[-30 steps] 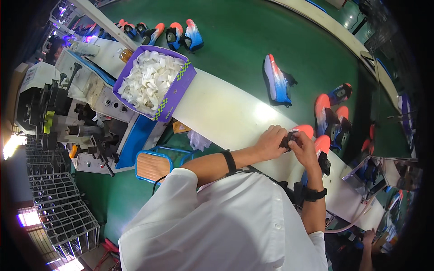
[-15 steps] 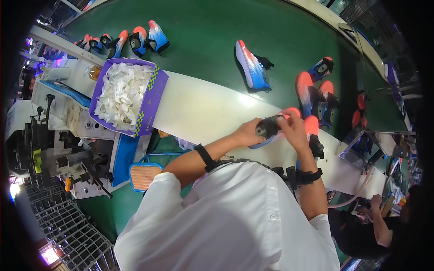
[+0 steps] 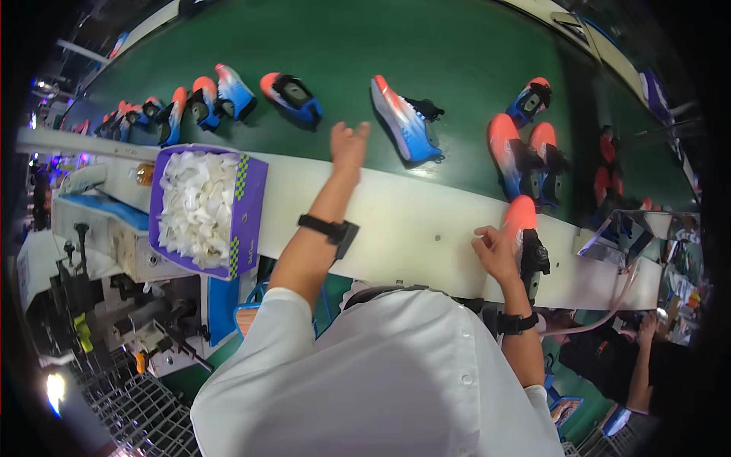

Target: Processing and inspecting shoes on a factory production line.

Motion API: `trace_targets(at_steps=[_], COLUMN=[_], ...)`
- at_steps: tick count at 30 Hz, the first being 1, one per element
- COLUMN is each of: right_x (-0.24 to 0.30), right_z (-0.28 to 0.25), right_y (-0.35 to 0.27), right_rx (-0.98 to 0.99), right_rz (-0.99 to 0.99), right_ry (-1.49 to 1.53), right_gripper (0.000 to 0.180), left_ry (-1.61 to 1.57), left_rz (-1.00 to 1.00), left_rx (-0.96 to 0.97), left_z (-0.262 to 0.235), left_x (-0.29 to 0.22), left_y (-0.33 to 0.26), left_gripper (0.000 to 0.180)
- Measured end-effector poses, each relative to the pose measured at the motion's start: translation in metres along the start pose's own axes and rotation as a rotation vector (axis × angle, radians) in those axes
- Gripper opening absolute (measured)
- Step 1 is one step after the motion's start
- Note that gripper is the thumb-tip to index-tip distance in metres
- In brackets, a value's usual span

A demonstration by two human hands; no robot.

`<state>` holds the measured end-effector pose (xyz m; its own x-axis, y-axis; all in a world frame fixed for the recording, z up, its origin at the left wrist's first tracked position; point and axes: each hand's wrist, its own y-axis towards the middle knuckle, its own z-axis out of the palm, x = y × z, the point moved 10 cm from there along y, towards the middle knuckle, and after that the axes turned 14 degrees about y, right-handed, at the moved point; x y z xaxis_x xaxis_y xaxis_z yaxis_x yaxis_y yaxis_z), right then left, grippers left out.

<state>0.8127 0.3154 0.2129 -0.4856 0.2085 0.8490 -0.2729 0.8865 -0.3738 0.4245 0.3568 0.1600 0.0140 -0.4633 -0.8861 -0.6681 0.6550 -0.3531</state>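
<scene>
My left hand reaches over the green conveyor belt, fingers apart and holding nothing. Just beyond its fingertips, a coral-and-blue shoe with a black collar lies on the belt. Another shoe, coral, white and blue, rests on its side to the right. Over the white ledge, my right hand has its fingers curled in a pinch. Something small and pale seems to show at the fingertips, too small to name. Close beside that hand stands a coral-toed shoe with a black collar.
A purple box full of white pieces sits on the white ledge at left. Several shoes line the belt's far left; others stand at right. Machinery is at left. Another person's arm appears lower right.
My left hand has let go of the shoe, which now lies on the belt farther left. My right hand has come away from that shoe and stays over the ledge.
</scene>
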Motion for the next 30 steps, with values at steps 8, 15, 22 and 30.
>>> trace_targets(at_steps=[8,15,22,30], right_x=[-0.011,0.043,0.055,0.036], right_z=[-0.021,-0.006,0.04,0.069], right_y=[-0.026,0.014,0.007,0.006], right_rx=[-0.119,-0.154,0.216,0.142], right_rz=[0.03,-0.175,-0.149,-0.249], right_ry=[0.019,0.008,0.04,-0.029], right_gripper=[0.021,0.036,0.06,0.046], left_ry=[0.193,-0.617,0.352,0.702], left_rz=[-0.102,-0.262,0.452,0.969], left_rx=[0.042,0.856,0.649,0.845], left_z=[0.109,0.115,0.057,0.101], left_x=[0.001,-0.01,-0.011,-0.093], left_y=[0.013,-0.124,-0.21,-0.234], left_gripper=[0.073,0.033,0.067,0.029])
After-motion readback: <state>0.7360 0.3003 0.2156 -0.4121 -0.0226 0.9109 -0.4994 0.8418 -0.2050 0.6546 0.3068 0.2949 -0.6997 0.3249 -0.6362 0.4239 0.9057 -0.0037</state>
